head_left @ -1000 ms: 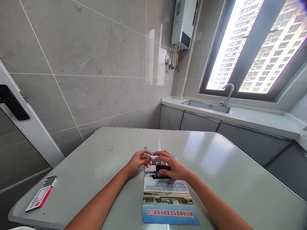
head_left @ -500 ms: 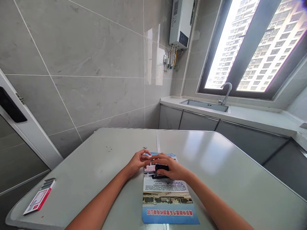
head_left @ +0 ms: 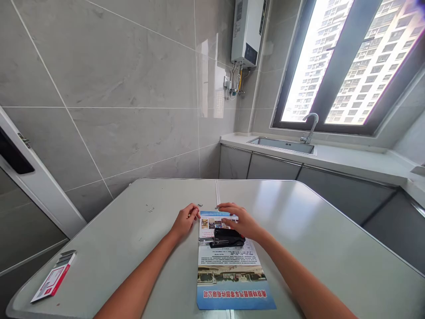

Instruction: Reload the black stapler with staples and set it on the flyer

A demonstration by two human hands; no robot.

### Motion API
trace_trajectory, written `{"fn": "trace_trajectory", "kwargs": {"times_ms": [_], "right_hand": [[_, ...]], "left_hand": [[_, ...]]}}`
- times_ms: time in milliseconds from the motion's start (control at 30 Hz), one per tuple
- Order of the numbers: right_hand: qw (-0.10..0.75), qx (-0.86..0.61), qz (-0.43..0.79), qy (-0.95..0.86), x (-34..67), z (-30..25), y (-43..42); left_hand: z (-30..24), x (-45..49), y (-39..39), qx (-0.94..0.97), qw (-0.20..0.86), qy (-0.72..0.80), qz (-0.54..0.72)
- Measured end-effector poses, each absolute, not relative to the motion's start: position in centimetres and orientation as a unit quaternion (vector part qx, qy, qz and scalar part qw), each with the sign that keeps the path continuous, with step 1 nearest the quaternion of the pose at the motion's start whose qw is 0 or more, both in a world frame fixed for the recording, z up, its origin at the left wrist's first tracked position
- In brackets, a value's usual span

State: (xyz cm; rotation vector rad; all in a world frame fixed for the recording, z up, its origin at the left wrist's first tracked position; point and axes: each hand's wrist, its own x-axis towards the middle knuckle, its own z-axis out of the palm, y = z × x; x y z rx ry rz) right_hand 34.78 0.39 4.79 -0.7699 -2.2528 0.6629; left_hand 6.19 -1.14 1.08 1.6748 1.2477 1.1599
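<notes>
A black stapler (head_left: 229,238) lies on a printed brochure (head_left: 235,299), its narrow metal part sticking out to the left. At the brochure's upper left corner is my left hand (head_left: 187,220), fingers curled and pressed together; what is between them, if anything, is too small to name. My right hand (head_left: 239,220) hovers over the brochure's upper right part, just beyond the stapler, fingers stretched and apart. A small greyish piece (head_left: 217,207) shows at its fingertips; whether they touch it is unclear. Between the hands, above the brochure, lies a short dark strip (head_left: 200,205).
Several tiny dark bits (head_left: 150,209) are scattered on the left of the pale table (head_left: 159,283). A red and white packet (head_left: 53,277) lies by the table's left edge. Beyond the table stand a counter with a sink (head_left: 282,145) and a wall-mounted heater (head_left: 247,33).
My right hand has let go of the stapler, which stays on the brochure, and has shifted away from me. My left hand has drawn left, so the two hands are apart.
</notes>
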Motion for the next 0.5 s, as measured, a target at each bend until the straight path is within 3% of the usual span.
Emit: {"fn": "trace_trajectory", "kwargs": {"times_ms": [100, 200, 367, 500], "right_hand": [[0.305, -0.431, 0.196, -0.827, 37.5, 3.2, 3.2], [0.236, -0.533, 0.096, -0.807, 40.4, 1.4, 5.5], [0.179, -0.614, 0.06, -0.766, 42.9, -0.3, 6.6], [0.158, -0.63, 0.059, -0.758, 42.9, -0.6, 6.4]], "left_hand": [[0.5, 4.9, -0.3, 0.734, 0.189, 0.548, 0.354], [0.1, 4.5, 0.2, 0.776, 0.086, 0.533, 0.326], [-0.8, 4.9, 0.6, 0.794, 0.028, 0.541, 0.276], [-1.3, 4.9, 0.9, 0.798, 0.047, 0.54, 0.264]]}}
